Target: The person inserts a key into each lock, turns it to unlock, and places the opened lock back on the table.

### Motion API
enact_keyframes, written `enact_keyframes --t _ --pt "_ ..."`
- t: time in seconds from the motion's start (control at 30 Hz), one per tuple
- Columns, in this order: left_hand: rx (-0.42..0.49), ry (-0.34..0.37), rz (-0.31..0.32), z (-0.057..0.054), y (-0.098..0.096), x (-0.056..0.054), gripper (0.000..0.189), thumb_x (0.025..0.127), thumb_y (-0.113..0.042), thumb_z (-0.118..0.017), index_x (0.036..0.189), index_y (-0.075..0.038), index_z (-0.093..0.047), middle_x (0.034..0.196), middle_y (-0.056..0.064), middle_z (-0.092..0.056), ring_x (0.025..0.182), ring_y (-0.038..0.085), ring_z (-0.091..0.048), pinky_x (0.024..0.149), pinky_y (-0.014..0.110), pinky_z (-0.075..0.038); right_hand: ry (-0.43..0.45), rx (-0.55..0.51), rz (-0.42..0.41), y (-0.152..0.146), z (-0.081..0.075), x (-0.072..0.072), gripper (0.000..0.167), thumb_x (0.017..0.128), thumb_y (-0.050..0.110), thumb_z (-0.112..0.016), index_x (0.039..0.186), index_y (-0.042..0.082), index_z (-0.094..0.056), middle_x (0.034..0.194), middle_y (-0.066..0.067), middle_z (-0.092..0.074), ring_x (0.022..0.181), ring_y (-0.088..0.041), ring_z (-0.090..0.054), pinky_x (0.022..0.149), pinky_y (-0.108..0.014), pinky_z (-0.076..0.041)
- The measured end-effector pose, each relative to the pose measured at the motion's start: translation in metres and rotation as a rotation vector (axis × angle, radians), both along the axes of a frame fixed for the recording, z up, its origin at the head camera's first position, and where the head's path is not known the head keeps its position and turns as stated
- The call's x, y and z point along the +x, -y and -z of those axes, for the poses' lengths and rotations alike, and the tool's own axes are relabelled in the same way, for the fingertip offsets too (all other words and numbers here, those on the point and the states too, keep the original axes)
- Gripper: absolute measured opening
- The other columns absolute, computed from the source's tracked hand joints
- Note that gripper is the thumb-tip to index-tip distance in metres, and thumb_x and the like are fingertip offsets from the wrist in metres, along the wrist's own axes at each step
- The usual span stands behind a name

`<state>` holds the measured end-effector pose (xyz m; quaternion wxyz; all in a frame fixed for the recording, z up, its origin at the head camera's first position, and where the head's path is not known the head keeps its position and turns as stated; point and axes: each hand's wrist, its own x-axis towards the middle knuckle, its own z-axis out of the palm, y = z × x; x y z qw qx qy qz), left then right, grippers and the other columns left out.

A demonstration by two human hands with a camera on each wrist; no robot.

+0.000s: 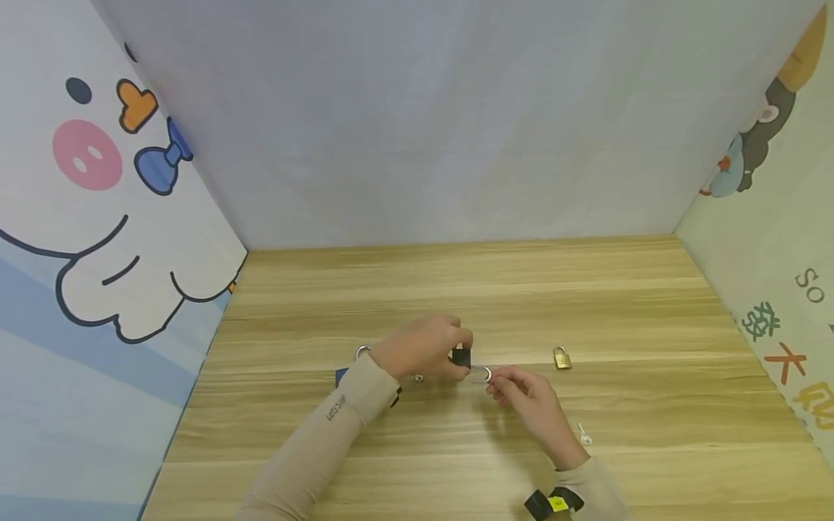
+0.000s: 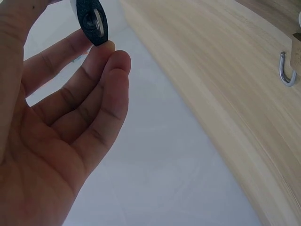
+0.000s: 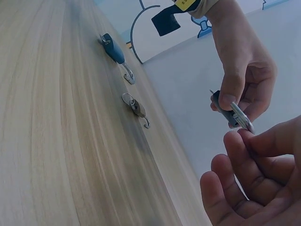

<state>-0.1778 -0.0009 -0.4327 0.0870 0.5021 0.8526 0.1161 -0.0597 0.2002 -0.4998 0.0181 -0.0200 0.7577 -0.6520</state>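
One black padlock (image 1: pixel 461 358) with silvery U-shaped shackle (image 3: pixel 241 116) and metal key (image 2: pixel 99 22) in base. Was held above wood-grain table (image 1: pixel 456 278); was pinched at body by left hand (image 1: pixel 425 347), at shackle bend by right hand (image 1: pixel 533 409).

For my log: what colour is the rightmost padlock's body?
The padlock's body is brassy gold, clearest in head view.

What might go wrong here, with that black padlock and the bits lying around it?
The left hand and right hand seem to hold the black padlock above the table with just their fingers, so it might slip and drop. The small key lies close to the right sleeve, which could brush it aside. The left sleeve hides part of the blue padlock in the head view, so that arm could knock it.
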Motion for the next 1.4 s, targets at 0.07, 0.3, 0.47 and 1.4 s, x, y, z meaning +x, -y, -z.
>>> enact_keyframes --t 0.07,0.3,0.47,1.4 --pt "0.001 -0.009 -0.003 0.000 0.000 0.001 0.022 0.086 -0.036 -0.074 0.095 -0.016 -0.069 0.085 -0.003 -0.060 0.067 0.006 -0.051 0.059 0.019 -0.043 0.007 0.011 0.007 -0.001 0.001 0.000 0.016 0.101 0.004 -0.056 0.106 -0.007 -0.066 0.096 -0.020 -0.068 0.087 -0.029 -0.066 0.077 -0.034 -0.056" --pt "-0.035 -0.050 -0.055 0.001 -0.003 0.004 0.022 0.084 -0.037 -0.073 0.081 -0.018 -0.062 0.073 -0.009 -0.053 0.059 0.005 -0.045 0.053 0.020 -0.036 0.030 0.057 0.041 -0.006 0.003 0.000 0.017 0.102 0.007 -0.056 0.108 -0.003 -0.068 0.098 -0.021 -0.068 0.087 -0.037 -0.065 0.075 -0.034 -0.056" --pt "-0.082 -0.094 -0.102 0.004 -0.008 0.005 0.029 0.081 -0.040 -0.070 0.072 -0.017 -0.055 0.061 -0.009 -0.048 0.052 0.005 -0.038 0.047 0.021 -0.033 0.049 0.078 0.065 -0.010 0.003 0.000 0.018 0.103 0.010 -0.056 0.108 -0.002 -0.068 0.096 -0.015 -0.068 0.088 -0.038 -0.064 0.075 -0.034 -0.056" --pt "-0.070 -0.057 -0.559 0.035 -0.031 0.028 0.056 0.084 -0.048 -0.073 0.052 -0.020 -0.036 0.045 -0.010 -0.022 0.040 0.003 -0.021 0.035 0.019 -0.021 -0.511 0.828 0.042 -0.015 -0.010 0.010 0.023 0.082 0.000 -0.079 0.101 0.004 -0.067 0.093 -0.004 -0.067 0.082 -0.016 -0.062 0.069 -0.030 -0.054"
